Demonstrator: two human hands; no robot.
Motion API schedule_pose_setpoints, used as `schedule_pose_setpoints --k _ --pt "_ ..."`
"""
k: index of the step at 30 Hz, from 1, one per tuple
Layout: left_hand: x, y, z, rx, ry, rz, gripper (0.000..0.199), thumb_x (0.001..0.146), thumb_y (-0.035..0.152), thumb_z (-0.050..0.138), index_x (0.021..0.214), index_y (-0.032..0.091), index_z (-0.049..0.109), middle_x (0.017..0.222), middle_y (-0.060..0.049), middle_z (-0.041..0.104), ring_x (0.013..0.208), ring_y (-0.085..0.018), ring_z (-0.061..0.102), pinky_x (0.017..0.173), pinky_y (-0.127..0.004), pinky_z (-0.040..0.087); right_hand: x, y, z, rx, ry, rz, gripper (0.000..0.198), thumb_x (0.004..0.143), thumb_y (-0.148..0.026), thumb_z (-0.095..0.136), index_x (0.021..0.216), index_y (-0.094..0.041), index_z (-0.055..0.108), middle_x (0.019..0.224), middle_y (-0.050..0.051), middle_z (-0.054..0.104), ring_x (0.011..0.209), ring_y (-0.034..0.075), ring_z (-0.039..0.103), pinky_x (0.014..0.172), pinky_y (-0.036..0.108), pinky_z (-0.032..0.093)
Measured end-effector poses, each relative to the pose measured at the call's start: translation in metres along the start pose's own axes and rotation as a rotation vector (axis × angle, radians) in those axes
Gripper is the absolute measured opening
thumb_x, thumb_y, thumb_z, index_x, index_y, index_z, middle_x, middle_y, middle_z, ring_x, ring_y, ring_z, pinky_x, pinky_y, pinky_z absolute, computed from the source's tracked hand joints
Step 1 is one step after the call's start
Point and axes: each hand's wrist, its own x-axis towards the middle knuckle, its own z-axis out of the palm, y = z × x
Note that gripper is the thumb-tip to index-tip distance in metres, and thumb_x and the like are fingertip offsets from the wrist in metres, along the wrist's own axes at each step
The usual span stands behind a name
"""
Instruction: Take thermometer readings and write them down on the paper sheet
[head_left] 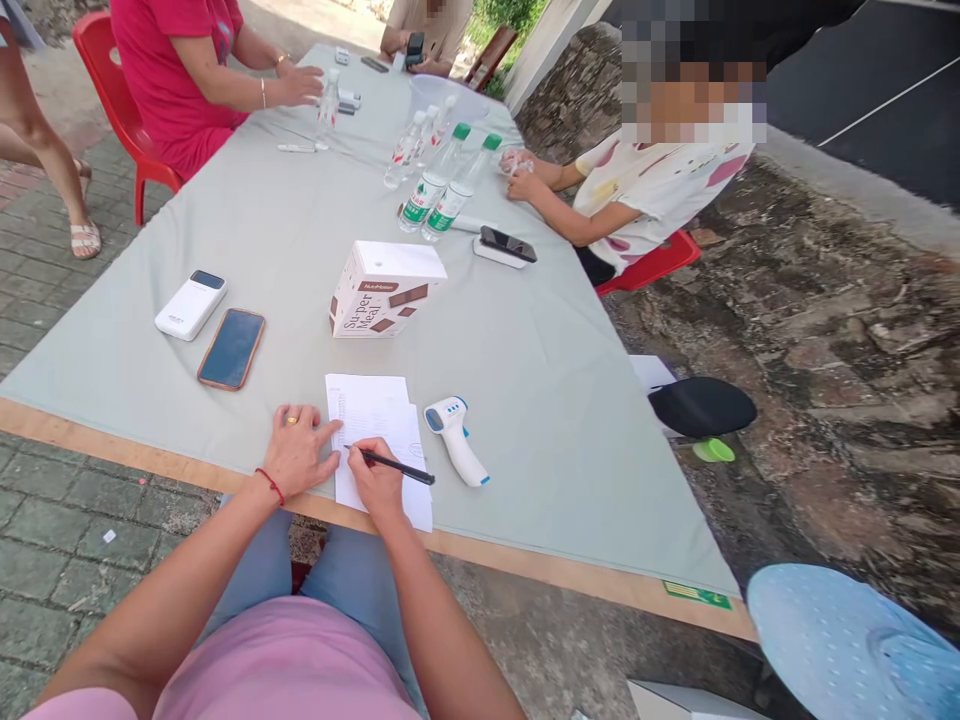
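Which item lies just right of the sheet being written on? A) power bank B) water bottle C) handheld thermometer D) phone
C: the white and blue handheld thermometer lies on the table cloth just right of the paper sheet, where the right hand holds a black pen and the left hand presses the sheet's left edge.

Black pen (394, 465) gripped in right hand (377, 483), tip set on white paper (379, 440) at near table edge. Paper pinned flat by left hand (298, 450). Infrared thermometer (456, 436) laid just right of paper. Phone (232, 347) and white power bank (191, 304) placed to left, box (384, 288) beyond paper. Water bottles (439, 185) stood farther back on grey tablecloth (285, 230).
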Motion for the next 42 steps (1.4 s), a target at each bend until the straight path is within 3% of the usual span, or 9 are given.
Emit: schedule_pose_setpoints --k 10,15,18,24,28,32,34,39,42 --pt "0.0 0.0 0.0 0.005 -0.001 0.005 0.042 0.083 0.041 0.06 0.122 0.026 0.065 0.102 -0.01 0.053 0.098 -0.027 0.048 0.1 -0.048 0.029 -0.002 0.002 0.001 -0.08 0.004 -0.081 0.015 0.08 -0.033 0.052 0.071 -0.021 0.053 0.063 -0.003 0.056 0.058 0.015 0.051 0.06 0.029 0.043" --pt "0.0 0.0 0.0 0.009 -0.003 0.004 0.042 0.083 0.04 0.061 0.122 0.026 0.064 0.102 -0.01 0.053 0.098 -0.027 0.047 0.1 -0.049 0.029 -0.005 0.006 -0.006 -0.207 0.226 -0.191 0.018 0.092 -0.033 0.045 0.092 -0.02 0.058 0.085 0.004 0.061 0.08 0.018 0.058 0.074 0.032 0.048" --pt "0.0 -0.001 0.0 0.008 -0.001 0.003 0.041 0.083 0.04 0.061 0.121 0.026 0.064 0.102 -0.009 0.053 0.097 -0.026 0.047 0.1 -0.048 0.028 0.008 0.015 -0.014 -0.353 0.161 -0.309 0.028 0.094 -0.026 0.038 0.113 -0.019 0.059 0.105 0.009 0.059 0.1 0.021 0.057 0.085 0.036 0.048" --pt "-0.003 -0.001 0.0 0.003 0.016 -0.014 0.042 0.081 0.038 0.064 0.121 0.026 0.064 0.102 -0.009 0.054 0.097 -0.026 0.048 0.1 -0.049 0.03 0.057 0.026 -0.028 -0.666 0.005 -0.453 0.051 0.084 -0.003 0.033 0.125 -0.018 0.06 0.109 0.013 0.059 0.098 0.024 0.054 0.087 0.04 0.046" --pt "0.004 -0.011 -0.001 -0.059 -0.021 -0.048 0.039 0.081 0.041 0.064 0.116 0.027 0.066 0.101 -0.009 0.057 0.096 -0.027 0.051 0.095 -0.048 0.035 0.071 0.027 -0.043 -0.685 0.016 -0.472 0.053 0.085 -0.005 0.032 0.127 -0.022 0.059 0.118 0.011 0.059 0.103 0.024 0.055 0.091 0.041 0.044" --pt "0.049 -0.044 -0.006 -0.369 -0.172 -0.173 0.04 0.068 0.04 0.075 0.104 0.024 0.07 0.089 -0.008 0.062 0.095 -0.031 0.058 0.09 -0.045 0.041 0.068 0.039 -0.072 -0.732 0.214 -0.31 0.042 0.087 -0.026 0.044 0.125 -0.018 0.058 0.123 0.016 0.056 0.114 0.031 0.051 0.095 0.048 0.041" --pt "0.086 -0.063 -0.009 -0.425 -0.153 -0.214 0.051 0.06 0.041 0.079 0.106 0.022 0.068 0.085 -0.007 0.063 0.093 -0.031 0.06 0.089 -0.042 0.043 0.064 0.044 -0.087 -0.806 0.277 -0.152 0.047 0.084 -0.035 0.051 0.125 -0.015 0.058 0.126 0.019 0.055 0.116 0.036 0.049 0.095 0.05 0.04" --pt "0.173 -0.086 -0.011 -0.558 0.071 -0.345 0.093 0.056 0.041 0.084 0.135 0.015 0.042 0.131 -0.02 0.053 0.125 -0.035 0.048 0.098 -0.042 0.04 0.054 0.044 -0.105 -0.909 0.119 0.141 0.051 0.084 -0.044 0.055 0.126 -0.015 0.055 0.107 0.017 0.062 0.103 0.033 0.058 0.082 0.041 0.045" --pt "0.198 -0.079 -0.006 -0.681 0.167 -0.399 0.092 0.053 0.032 0.086 0.132 0.015 0.041 0.134 -0.021 0.051 0.125 -0.035 0.048 0.097 -0.043 0.041 0.052 0.039 -0.106 -0.931 0.065 0.167 0.045 0.086 -0.041 0.052 0.124 -0.017 0.056 0.105 0.015 0.064 0.101 0.031 0.06 0.075 0.036 0.045"
